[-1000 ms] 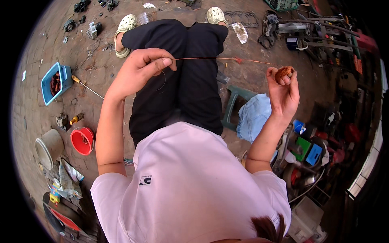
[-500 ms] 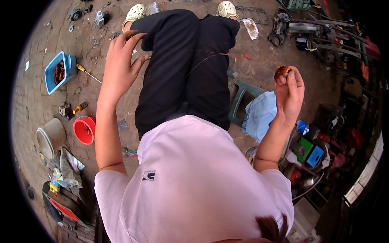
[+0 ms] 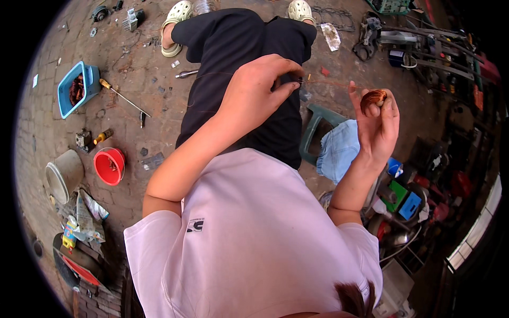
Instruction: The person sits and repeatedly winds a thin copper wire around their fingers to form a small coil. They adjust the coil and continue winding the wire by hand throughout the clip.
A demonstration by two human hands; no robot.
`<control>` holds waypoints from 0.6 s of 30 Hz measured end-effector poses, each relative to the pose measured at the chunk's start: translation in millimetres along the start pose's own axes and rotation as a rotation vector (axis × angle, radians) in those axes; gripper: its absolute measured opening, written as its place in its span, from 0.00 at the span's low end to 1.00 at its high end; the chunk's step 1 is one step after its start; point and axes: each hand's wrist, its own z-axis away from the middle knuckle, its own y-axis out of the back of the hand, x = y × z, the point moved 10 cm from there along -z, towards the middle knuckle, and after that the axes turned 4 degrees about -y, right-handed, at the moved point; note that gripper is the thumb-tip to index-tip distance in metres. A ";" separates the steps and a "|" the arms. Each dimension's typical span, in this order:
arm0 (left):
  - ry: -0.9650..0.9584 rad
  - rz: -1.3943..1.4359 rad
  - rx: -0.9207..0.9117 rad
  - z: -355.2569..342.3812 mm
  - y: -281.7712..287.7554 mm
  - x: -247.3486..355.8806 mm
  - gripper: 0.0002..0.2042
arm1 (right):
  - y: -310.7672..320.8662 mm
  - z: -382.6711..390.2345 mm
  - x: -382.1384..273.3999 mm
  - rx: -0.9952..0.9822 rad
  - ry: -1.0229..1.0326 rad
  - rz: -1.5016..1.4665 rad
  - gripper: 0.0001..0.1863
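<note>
gritty brick floor (image 3: 45, 108); right fingers (image 3: 389, 109) hold coppery coil (image 3: 372, 97)

The gap between the left hand (image 3: 263, 87) and the right hand (image 3: 379, 119) is crossed by a thin copper wire (image 3: 331, 83), so a straight pass there meets the strand. The dark trousers (image 3: 212, 45) block the way down under the left hand. Left of them, a passage runs over the brick floor (image 3: 124, 135), between the legs and the red bucket (image 3: 120, 170), with a screwdriver (image 3: 126, 99) jutting in farther off. The green stool (image 3: 310, 135) and denim cloth (image 3: 340, 151) obstruct the space beside the right forearm; scrap metal (image 3: 424, 50) crowds the far right.
</note>
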 end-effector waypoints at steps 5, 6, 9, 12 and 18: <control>0.070 0.106 -0.062 -0.6 -8.2 -3.3 0.06 | -9.3 -6.6 16.6 -0.093 -0.062 -0.321 0.13; 0.160 0.215 -0.085 1.1 -12.3 -9.3 0.06 | -10.2 -7.2 19.8 -0.090 -0.076 -0.371 0.14; 0.351 0.501 -0.119 6.9 -24.7 -20.2 0.06 | -17.6 -7.1 28.4 -0.086 -0.139 -0.439 0.15; 0.370 0.621 -0.101 6.3 -28.2 -21.7 0.08 | -20.9 -4.8 38.2 -0.046 -0.201 -0.464 0.12; 0.379 0.592 -0.119 5.0 -28.8 -19.5 0.08 | -23.9 -6.2 43.0 -0.182 -0.189 -0.539 0.14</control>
